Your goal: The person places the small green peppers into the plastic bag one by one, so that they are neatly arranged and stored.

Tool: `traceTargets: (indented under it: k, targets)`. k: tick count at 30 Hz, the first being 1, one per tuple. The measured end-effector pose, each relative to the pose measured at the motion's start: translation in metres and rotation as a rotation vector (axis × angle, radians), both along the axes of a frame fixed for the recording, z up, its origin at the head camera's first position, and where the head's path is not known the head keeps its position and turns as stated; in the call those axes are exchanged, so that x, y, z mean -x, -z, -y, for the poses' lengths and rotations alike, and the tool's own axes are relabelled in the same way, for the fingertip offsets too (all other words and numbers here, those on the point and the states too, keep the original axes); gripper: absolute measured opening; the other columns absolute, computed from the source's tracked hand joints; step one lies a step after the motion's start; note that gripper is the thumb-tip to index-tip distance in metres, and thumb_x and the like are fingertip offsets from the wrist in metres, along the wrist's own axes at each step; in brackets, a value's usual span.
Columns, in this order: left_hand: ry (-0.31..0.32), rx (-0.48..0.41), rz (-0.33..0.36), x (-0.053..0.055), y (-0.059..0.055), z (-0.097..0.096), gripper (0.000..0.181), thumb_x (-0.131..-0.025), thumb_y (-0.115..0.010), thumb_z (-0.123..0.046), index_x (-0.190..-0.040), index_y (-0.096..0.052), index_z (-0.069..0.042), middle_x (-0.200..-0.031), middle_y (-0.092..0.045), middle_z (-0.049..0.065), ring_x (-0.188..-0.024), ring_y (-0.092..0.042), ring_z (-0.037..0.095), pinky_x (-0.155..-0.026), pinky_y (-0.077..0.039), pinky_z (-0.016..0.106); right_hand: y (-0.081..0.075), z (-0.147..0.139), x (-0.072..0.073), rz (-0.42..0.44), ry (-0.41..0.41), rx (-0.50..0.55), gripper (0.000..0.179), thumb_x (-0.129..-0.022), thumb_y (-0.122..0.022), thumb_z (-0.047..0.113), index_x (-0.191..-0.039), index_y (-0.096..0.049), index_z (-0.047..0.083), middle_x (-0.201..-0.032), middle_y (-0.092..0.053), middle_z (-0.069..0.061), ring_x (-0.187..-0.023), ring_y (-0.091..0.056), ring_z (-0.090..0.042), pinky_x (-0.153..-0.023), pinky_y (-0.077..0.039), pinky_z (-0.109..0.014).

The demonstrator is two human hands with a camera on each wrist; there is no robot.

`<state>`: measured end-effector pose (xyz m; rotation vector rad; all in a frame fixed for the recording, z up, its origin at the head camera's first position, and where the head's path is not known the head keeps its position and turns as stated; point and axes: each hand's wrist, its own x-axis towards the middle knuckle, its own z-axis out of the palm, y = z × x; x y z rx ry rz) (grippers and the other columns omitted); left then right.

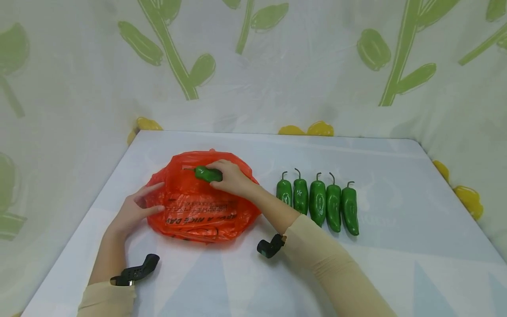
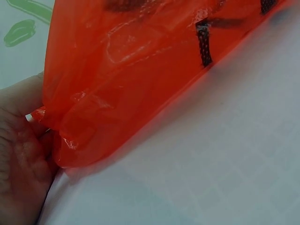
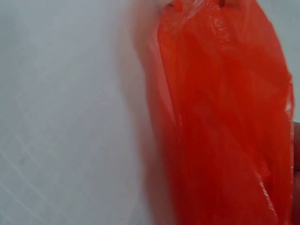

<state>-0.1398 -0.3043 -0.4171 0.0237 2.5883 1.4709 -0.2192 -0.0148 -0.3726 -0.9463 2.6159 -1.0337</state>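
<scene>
Over the mouth of a red plastic bag, my right hand grips a green chili pepper, its stem pointing left. In the right wrist view the red bag fills the right side, hiding the pepper; only a bit of the fingers shows at the edge. My left hand holds the bag's left side, thumb and fingers spread at its edge. Up close in the left wrist view, bunched plastic sits between the thumb and curled fingers of the left hand.
Several green chili peppers lie in a row right of the bag, stems away from me. My right forearm crosses just in front of their left end. The white table meets a leaf-patterned cloth at its back edge.
</scene>
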Motion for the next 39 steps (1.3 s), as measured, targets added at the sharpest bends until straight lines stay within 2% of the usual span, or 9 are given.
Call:
traceTargets:
  k: [12, 15, 19, 22, 29, 39]
  targets:
    - [0.011, -0.027, 0.004, 0.001, 0.001, 0.000, 0.074, -0.083, -0.072, -0.032, -0.146, -0.036, -0.018, -0.156, -0.020, 0.015, -0.141, -0.014, 0.040, -0.103, -0.029, 0.065, 0.017, 0.008, 0.011, 0.037, 0.078, -0.010, 0.046, -0.092, -0.061, 0.014, -0.134, -0.049, 0.003, -0.135, -0.052, -0.011, -0.121, -0.047, -0.022, -0.099, -0.045, -0.033]
    - [0.009, -0.028, 0.003, 0.001, 0.001, -0.001, 0.074, -0.082, -0.072, -0.033, -0.146, -0.037, -0.018, -0.156, -0.020, 0.014, -0.141, -0.014, 0.040, -0.104, -0.029, 0.065, 0.020, 0.010, 0.012, 0.022, 0.085, -0.041, 0.045, -0.093, -0.060, 0.016, -0.134, -0.050, 0.002, -0.133, -0.055, -0.010, -0.117, -0.051, -0.021, -0.097, -0.046, -0.030]
    - [-0.001, -0.015, 0.006, 0.002, 0.002, -0.001, 0.075, -0.081, -0.073, -0.035, -0.146, -0.038, -0.020, -0.156, -0.022, 0.014, -0.141, -0.014, 0.039, -0.104, -0.030, 0.065, 0.022, 0.012, 0.011, 0.054, 0.126, -0.051, 0.046, -0.094, -0.059, 0.020, -0.136, -0.050, 0.003, -0.134, -0.056, -0.009, -0.112, -0.054, -0.019, -0.094, -0.048, -0.029]
    - [-0.003, -0.016, 0.008, 0.002, 0.002, 0.000, 0.075, -0.082, -0.073, -0.034, -0.146, -0.037, -0.019, -0.155, -0.022, 0.014, -0.141, -0.014, 0.039, -0.104, -0.030, 0.064, 0.022, 0.013, 0.009, 0.082, 0.151, -0.039, 0.048, -0.093, -0.060, 0.021, -0.137, -0.049, 0.005, -0.135, -0.055, -0.009, -0.115, -0.054, -0.019, -0.097, -0.047, -0.030]
    - [0.006, -0.009, 0.003, 0.002, 0.004, 0.001, 0.075, -0.083, -0.072, -0.031, -0.147, -0.035, -0.017, -0.155, -0.021, 0.015, -0.141, -0.014, 0.041, -0.103, -0.031, 0.065, 0.020, 0.014, 0.006, 0.075, 0.171, -0.008, 0.049, -0.090, -0.065, 0.020, -0.134, -0.052, 0.005, -0.136, -0.054, -0.008, -0.122, -0.051, -0.019, -0.101, -0.045, -0.030]
    - [0.008, 0.008, -0.017, 0.001, 0.004, 0.000, 0.073, -0.084, -0.071, -0.032, -0.146, -0.036, -0.018, -0.154, -0.024, 0.016, -0.139, -0.018, 0.041, -0.101, -0.034, 0.063, 0.012, 0.005, 0.002, 0.045, 0.146, 0.014, 0.051, -0.087, -0.069, 0.024, -0.133, -0.054, 0.006, -0.135, -0.055, -0.006, -0.127, -0.048, -0.019, -0.104, -0.042, -0.030]
